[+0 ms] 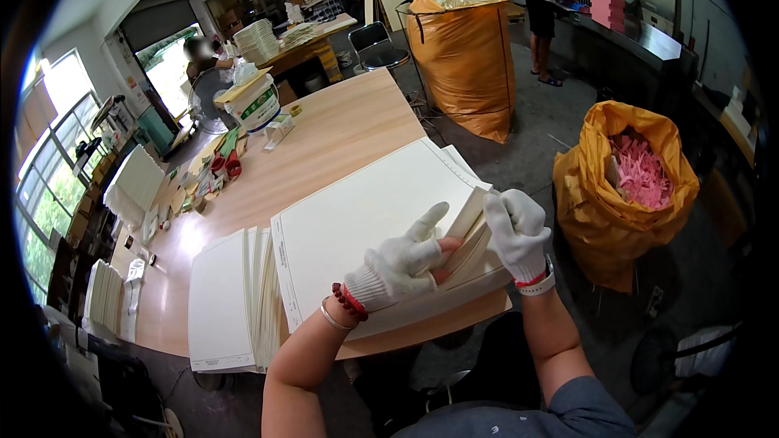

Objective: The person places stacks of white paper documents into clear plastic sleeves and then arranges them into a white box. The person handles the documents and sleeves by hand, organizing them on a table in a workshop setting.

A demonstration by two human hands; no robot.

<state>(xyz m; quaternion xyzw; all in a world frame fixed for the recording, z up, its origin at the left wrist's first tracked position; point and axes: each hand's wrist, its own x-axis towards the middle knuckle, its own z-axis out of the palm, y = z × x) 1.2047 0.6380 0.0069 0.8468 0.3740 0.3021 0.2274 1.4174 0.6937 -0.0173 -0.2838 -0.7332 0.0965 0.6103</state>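
Observation:
A thick stack of large white sheets (365, 211) with thin printed border lines lies in front of me on the wooden table. My left hand (398, 266), in a white knit glove with bare fingertips showing, rests at the stack's right edge. Its thumb is spread up and away, and its fingers stretch against the lifted sheet edges. At the stack's right corner my right hand (517, 231), also gloved, is closed with fingers curled in, gripping the bent-up edges of several sheets. Its fingertips are partly hidden. A second, fanned stack of white sheets (221, 300) lies to the left.
On the table (341, 126) stand a white bucket (253, 105), tape rolls and small tools. More white stacks (134, 186) sit along its left edge. Orange sacks (625, 227) of scraps stand right and behind. One person (542, 16) stands at a machine; another sits far left.

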